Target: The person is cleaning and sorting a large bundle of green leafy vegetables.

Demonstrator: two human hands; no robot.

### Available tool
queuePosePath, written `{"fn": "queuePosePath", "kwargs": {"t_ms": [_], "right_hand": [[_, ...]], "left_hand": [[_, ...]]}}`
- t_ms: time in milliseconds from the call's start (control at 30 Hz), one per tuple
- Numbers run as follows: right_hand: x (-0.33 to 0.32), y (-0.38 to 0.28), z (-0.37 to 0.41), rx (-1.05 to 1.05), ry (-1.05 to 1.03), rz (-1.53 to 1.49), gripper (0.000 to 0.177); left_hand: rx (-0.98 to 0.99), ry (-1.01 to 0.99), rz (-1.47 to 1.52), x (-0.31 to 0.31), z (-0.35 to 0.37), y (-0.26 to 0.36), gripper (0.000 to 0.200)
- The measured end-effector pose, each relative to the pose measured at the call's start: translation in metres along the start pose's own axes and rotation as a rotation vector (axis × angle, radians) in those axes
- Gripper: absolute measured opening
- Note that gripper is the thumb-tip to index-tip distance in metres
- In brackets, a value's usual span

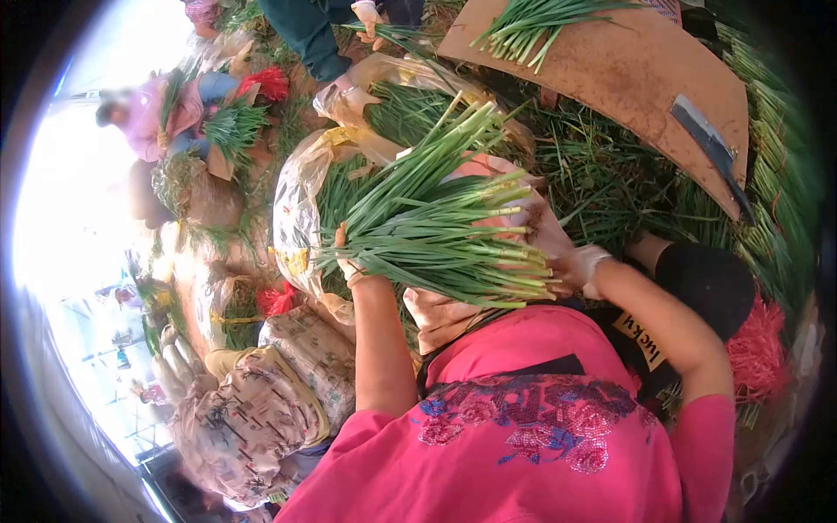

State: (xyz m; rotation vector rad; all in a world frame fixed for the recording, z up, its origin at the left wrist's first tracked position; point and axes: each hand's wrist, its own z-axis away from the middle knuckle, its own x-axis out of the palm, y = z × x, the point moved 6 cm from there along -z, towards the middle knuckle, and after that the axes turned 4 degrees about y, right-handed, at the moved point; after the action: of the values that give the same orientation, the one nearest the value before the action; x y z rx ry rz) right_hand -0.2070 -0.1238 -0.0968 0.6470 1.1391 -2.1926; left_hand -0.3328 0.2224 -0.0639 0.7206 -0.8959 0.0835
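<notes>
A large bunch of green stalks [436, 231] lies across the middle of the view, its pale ends to the right and leafy ends to the left. My left hand [351, 261] is closed round the leafy side, with a thumb or finger sticking up past the leaves. At the pale ends is my right hand [579, 268], in a thin whitish glove; its fingers are blurred and partly hidden, so their grip cannot be made out. Under the bunch, a pale cloth or cover lies over my lap. Just beyond, clear plastic bags [292, 205] hold more green stalks.
A brown board [610, 78] at the upper right bears a loose bunch [545, 26] and a large knife [711, 144]. Red ties [757, 353] lie at the right. Co-workers sit left [157, 113] and lower left [253, 418]; another person's hands [350, 94] are at the top.
</notes>
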Motion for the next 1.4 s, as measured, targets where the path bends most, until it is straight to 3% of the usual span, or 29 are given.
{"fn": "queuePosePath", "kwargs": {"t_ms": [33,100,167,267,367,433,467,500,567,667,833,933,1000,1067,1100,1167,1233,1267,1300,1333,1367,1400], "right_hand": [[-0.029,0.012,0.026,0.119,0.012,0.144,0.035],[-0.102,0.012,0.072,0.267,0.403,0.037,0.029],[-0.162,-0.022,0.109,0.026,0.97,-0.46,0.018],[-0.212,-0.094,0.141,-0.236,1.125,-0.125,0.013],[-0.202,-0.13,0.114,-0.264,1.057,0.323,0.025],[-0.191,-0.126,0.074,-0.027,0.592,0.307,0.037],[-0.188,-0.126,0.062,-0.017,0.618,0.323,0.042],[-0.184,-0.122,0.043,0.078,0.442,0.301,0.043],[-0.174,-0.113,0.024,-0.015,0.524,0.083,0.038],[-0.168,-0.099,0.005,0.053,0.452,-0.047,0.032],[-0.175,-0.095,0.014,0.03,0.489,0.053,0.028],[-0.166,-0.059,0.028,0.014,0.486,0.119,0.025],[-0.158,-0.015,0.046,0.166,0.41,0.257,0.023],[-0.138,0.048,0.064,0.387,0.016,0.558,0.02],[-0.128,0.085,0.075,0.606,0.083,0.361,0.027],[-0.083,0.168,0.078,0.649,0.489,-0.277,0.041],[-0.085,0.126,0.062,0.59,0.648,-0.441,0.051],[-0.071,0.127,0.033,0.527,0.635,-0.742,0.052],[-0.066,0.101,0.011,0.39,0.751,-1.105,0.052],[-0.06,0.083,-0.014,0.295,0.839,-1.252,0.054],[-0.02,0.097,-0.062,0.226,0.664,-1.594,0.049],[-0.014,0.049,-0.072,-0.014,0.373,-2.055,0.043]], "left_hand": [[-0.004,-0.013,0.001,-0.001,0.0,0.0,0.058],[0.036,0.003,-0.024,0.003,0.002,-0.001,0.057],[0.088,0.035,-0.049,0.005,0.006,0.0,0.056],[0.128,0.127,-0.03,0.007,0.007,0.004,0.051],[0.137,0.142,-0.015,0.036,0.016,0.005,0.047],[0.09,0.086,-0.002,0.051,0.021,0.004,0.045],[0.093,0.087,-0.005,0.048,0.018,0.004,0.047],[0.098,0.089,-0.006,0.039,0.014,0.006,0.048],[0.088,0.082,0.004,0.029,0.009,0.008,0.05],[0.054,0.073,0.024,0.031,0.011,0.008,0.05],[0.062,0.144,0.034,0.023,0.007,0.008,0.045],[0.174,0.319,-0.034,0.04,0.02,0.009,0.045],[0.102,0.234,0.042,0.023,0.012,0.008,0.043],[0.07,0.157,0.084,0.017,0.01,0.005,0.041],[0.074,0.123,0.086,0.018,0.011,0.004,0.041],[0.067,0.079,0.099,0.019,0.011,0.002,0.041],[0.054,0.062,0.121,0.017,0.008,0.001,0.043],[0.06,0.108,0.104,0.014,0.006,0.002,0.037],[0.066,0.154,0.088,0.013,0.004,0.003,0.032],[0.075,0.199,0.073,0.012,0.001,0.003,0.027],[0.073,0.198,0.089,0.013,-0.001,0.004,0.024],[0.072,0.2,0.103,0.012,-0.003,0.005,0.022]]}}
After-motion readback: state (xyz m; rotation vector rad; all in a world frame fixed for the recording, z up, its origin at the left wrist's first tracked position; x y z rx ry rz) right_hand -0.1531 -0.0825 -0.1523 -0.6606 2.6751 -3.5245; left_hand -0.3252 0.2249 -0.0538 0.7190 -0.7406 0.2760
